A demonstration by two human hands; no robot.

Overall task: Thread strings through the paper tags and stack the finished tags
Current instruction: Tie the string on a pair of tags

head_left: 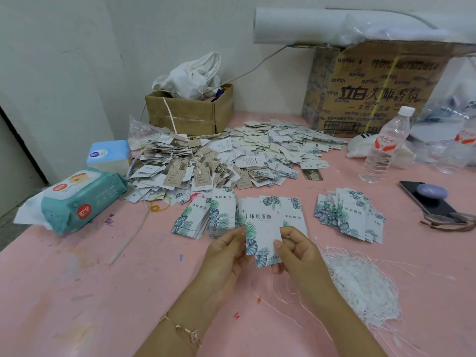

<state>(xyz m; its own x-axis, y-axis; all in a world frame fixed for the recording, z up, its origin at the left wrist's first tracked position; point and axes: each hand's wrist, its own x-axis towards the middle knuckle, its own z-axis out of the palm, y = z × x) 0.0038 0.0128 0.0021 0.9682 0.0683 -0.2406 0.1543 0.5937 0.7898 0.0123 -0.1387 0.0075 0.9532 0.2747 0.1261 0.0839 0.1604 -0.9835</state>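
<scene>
Fingertips (238,234) of the left hand (226,253) pinch the left edge of a few leaf-printed tags (260,228); the right hand (301,251) grips their right edge, thumb on top. Just right of that hand lies one tangle of white strings (360,282). Beyond the fingers, two neat stacks (206,217) lie to the left and one looser pile (350,215) to the right, on the pink table (77,292). Farther out spreads a large heap of tags (231,155). Behind it stand two cardboard boxes: the small box (190,117) holds white cloth (193,76); the large box (373,91) hides its contents.
</scene>
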